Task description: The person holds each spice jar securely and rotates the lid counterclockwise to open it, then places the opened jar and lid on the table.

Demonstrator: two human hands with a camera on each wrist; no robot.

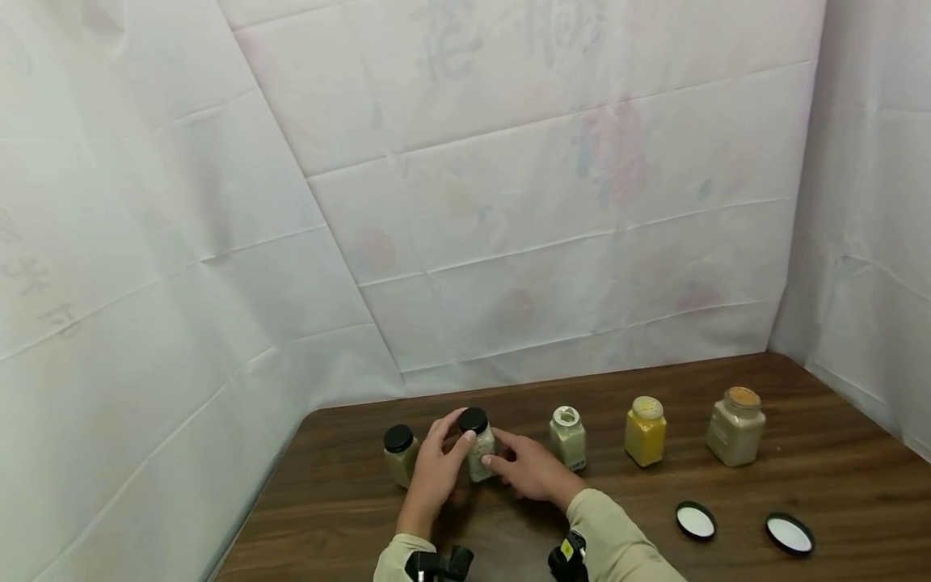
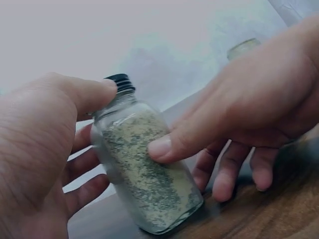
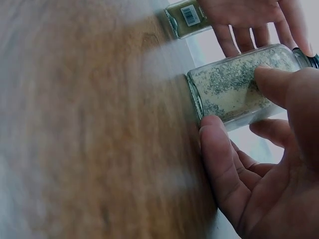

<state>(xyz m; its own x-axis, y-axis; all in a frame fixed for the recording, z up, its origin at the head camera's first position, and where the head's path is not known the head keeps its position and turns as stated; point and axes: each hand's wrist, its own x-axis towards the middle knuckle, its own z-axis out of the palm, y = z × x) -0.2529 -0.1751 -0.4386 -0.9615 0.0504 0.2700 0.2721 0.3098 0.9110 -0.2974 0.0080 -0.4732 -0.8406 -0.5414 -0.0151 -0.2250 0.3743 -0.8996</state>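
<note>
- You have the flecked jar (image 1: 482,459) between both hands, near the left end of the row on the bench (image 1: 327,509), its black cap (image 1: 473,419) on.
- Your left hand (image 1: 436,467) grasps it high: the thumb is against the cap, the fingers round the far side.
- Your right hand (image 1: 537,470) grips the body, thumb pressed on the near face.
- Whether the base touches the bench is hard to judge; the left wrist view is a little blurred.
- The step in hand looks like steadying this jar so its cap can be worked.
- To your right, the pale green jar (image 1: 568,443), the yellow jar (image 1: 645,434) and the big tan jar (image 1: 735,435) have no black caps on, and two loose lids (image 1: 696,521) lie in front, which supports that reading.
- If so, the next move calls for a firm right grip on the glass, the jar held upright, and a left-hand turn of the cap.
- Leave room beside your left hand: the olive jar (image 1: 402,463), also capped, stands close by.
</note>
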